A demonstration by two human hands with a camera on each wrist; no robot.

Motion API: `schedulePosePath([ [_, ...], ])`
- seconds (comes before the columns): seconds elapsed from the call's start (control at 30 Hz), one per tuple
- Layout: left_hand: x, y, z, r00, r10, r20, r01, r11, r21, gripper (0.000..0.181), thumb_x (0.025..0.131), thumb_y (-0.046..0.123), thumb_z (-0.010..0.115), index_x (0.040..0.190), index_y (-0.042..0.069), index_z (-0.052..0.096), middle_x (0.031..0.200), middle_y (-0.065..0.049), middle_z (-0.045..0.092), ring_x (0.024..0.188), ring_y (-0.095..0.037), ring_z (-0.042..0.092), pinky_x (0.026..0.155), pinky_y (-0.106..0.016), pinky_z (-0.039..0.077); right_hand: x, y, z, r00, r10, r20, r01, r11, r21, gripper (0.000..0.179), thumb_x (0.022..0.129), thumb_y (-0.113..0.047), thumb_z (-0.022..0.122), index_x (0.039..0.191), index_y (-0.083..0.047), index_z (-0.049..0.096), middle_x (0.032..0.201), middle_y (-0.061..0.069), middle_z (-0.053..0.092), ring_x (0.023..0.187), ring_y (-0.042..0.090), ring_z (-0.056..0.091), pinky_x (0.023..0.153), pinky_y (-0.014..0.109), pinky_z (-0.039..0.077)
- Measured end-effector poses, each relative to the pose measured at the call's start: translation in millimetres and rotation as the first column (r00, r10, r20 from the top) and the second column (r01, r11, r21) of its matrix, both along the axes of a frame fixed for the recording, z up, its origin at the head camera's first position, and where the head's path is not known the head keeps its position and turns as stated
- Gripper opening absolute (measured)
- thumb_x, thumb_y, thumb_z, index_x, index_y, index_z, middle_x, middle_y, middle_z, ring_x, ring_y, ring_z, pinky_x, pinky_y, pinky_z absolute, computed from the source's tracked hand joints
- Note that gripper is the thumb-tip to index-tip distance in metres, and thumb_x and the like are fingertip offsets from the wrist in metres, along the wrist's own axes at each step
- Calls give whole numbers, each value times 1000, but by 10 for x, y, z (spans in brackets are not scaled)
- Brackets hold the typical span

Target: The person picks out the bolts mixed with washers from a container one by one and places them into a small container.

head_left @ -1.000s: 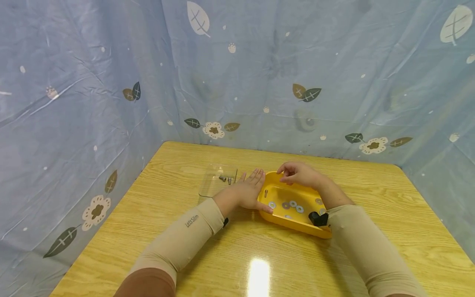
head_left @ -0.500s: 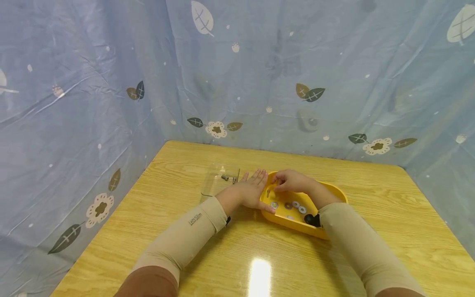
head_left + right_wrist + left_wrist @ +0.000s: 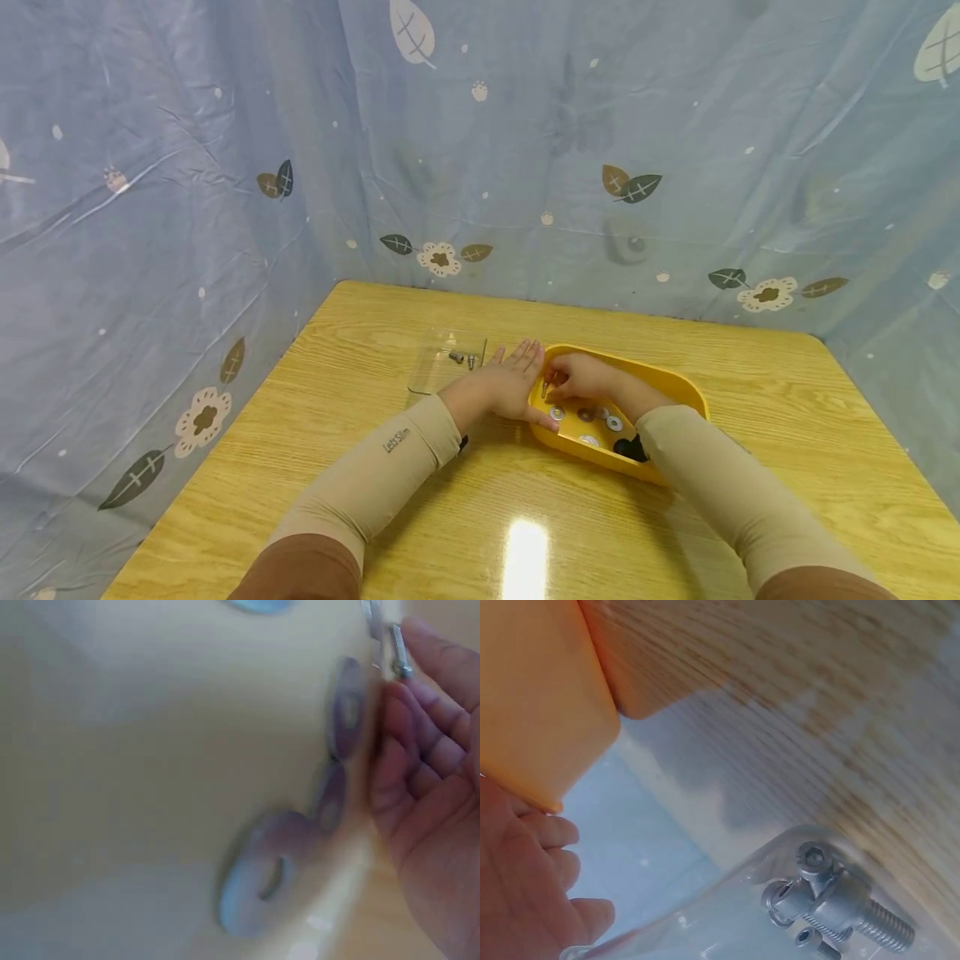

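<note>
A yellow tray point(image 3: 678, 392) holds several flat washers point(image 3: 614, 423) and a small screw point(image 3: 545, 388) near its left end. My left hand point(image 3: 510, 390) lies along the tray's left end, fingers extended, thumb over the near rim. My right hand point(image 3: 581, 379) reaches inside with bent fingers, its fingertips right at the screw. In the right wrist view the screw point(image 3: 400, 651) shows by the thumb and index fingertips; I cannot tell whether they pinch it. Left of my left hand, a clear box point(image 3: 423, 375) holds several socket-head bolts point(image 3: 885, 922).
The wooden table point(image 3: 360, 333) meets a blue patterned curtain point(image 3: 502, 167) at the back and sides. A black wrist camera point(image 3: 632, 447) on the right wrist overlaps the tray's near side in the head view.
My right hand has come down and left from over the tray's far rim to the screw. My left hand has kept its place at the tray's left end.
</note>
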State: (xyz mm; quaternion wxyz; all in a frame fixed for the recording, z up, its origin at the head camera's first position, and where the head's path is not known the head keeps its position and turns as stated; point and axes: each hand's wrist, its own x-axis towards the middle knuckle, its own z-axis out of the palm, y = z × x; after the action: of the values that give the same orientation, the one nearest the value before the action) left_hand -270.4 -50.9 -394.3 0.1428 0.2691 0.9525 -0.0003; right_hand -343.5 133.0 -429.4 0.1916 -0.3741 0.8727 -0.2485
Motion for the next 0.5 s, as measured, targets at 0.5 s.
schedulePosePath([
  [0.5, -5, 23, 35, 1000, 6, 2, -6, 1000, -23, 123, 62, 87, 34, 146, 7, -7, 152, -9, -13, 138, -21, -13, 110, -48, 0, 45, -54, -141, 983, -70, -173, 70, 998, -4, 31, 73, -31, 76, 84, -9, 58, 67, -4, 54, 59, 8, 47, 58, 24, 42],
])
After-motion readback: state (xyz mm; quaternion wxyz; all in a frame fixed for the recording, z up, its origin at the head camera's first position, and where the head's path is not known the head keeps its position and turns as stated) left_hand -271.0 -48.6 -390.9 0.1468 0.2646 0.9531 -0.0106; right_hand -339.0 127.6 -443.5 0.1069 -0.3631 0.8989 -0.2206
